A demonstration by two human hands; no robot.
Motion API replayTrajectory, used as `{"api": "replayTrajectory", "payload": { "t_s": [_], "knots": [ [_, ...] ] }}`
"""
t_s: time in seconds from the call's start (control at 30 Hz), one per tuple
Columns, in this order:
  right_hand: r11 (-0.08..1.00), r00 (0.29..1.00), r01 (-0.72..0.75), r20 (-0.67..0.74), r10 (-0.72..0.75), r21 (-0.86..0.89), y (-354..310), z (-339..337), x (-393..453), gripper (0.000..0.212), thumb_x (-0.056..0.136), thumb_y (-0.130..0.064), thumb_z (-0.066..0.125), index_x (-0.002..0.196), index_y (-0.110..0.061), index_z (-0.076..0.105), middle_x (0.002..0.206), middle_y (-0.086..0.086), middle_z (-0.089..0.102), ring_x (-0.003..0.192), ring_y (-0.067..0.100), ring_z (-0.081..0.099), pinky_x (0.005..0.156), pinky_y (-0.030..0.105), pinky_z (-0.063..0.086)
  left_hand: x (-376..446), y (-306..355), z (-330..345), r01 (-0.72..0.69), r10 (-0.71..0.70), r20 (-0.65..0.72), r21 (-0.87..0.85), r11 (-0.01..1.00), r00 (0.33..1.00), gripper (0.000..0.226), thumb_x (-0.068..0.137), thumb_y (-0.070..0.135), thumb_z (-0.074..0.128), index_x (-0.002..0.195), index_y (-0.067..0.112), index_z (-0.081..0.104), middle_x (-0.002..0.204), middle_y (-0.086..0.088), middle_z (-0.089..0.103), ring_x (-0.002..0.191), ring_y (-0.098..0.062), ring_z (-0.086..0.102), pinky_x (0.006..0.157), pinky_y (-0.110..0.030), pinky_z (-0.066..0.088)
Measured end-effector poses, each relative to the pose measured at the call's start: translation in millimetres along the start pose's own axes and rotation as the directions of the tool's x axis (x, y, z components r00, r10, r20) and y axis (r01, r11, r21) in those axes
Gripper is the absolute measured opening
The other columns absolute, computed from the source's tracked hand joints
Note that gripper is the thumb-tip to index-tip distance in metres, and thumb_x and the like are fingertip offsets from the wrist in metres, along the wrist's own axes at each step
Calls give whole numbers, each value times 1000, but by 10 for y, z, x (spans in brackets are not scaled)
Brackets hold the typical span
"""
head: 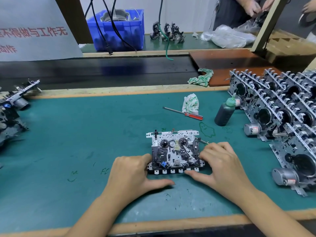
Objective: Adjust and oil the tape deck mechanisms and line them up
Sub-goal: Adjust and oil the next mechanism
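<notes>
Left hand and right hand grip opposite ends of one tape deck mechanism, flat on green-matted desk, wood-edged. Oil bottle, screwdriver, rag behind it. Stacked mechanisms at right. Dark conveyor beyond; blue bin farther back.

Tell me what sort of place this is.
Likely a factory assembly bench: both hands, left hand and right hand, hold one tape deck mechanism on a green mat, beside stacked mechanisms, an oil bottle and a conveyor belt.
</notes>
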State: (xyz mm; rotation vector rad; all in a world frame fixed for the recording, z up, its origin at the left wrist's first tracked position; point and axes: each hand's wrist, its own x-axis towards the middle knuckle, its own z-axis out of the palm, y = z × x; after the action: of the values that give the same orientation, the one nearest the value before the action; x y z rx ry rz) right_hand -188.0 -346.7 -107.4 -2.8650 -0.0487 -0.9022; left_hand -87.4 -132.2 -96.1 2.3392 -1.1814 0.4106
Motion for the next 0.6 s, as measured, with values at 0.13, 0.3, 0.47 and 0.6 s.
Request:
{"api": "replayTrajectory", "payload": {
  "t_s": [0.13,0.3,0.47,0.6],
  "knots": [
    [1000,1000,-9,5,9,27,20,3,8,59,68,-70,52,58,-13,56,62,-4,55,64,15,48,74,28,33,-22,34,5,-16,17,-10,14,1000,1000,64,60,78,53,49,17,39,35,3,40,32,-18,44,32,-22,35],
    [999,999,-41,-19,41,2,-2,20,-3,60,67,-69,56,56,-10,59,59,-2,58,59,18,55,74,34,36,-59,74,8,-63,65,-47,53,997,997,62,63,76,54,48,19,34,34,4,35,30,-16,39,34,-19,26],
    [997,999,29,37,-31,76,42,-22,9,54,75,-62,56,59,-10,55,61,-2,55,61,20,53,74,35,43,-72,152,41,62,-53,-71,121,991,996,57,61,73,51,46,20,38,32,2,37,28,-19,43,38,-17,23],
    [998,997,56,42,-57,35,32,-20,-2,59,77,-67,53,57,-11,55,57,-4,53,62,18,53,78,32,37,-60,153,37,106,-94,-82,149,983,992,60,60,73,50,43,17,40,31,2,36,26,-19,40,37,-17,23]
  ]
}}
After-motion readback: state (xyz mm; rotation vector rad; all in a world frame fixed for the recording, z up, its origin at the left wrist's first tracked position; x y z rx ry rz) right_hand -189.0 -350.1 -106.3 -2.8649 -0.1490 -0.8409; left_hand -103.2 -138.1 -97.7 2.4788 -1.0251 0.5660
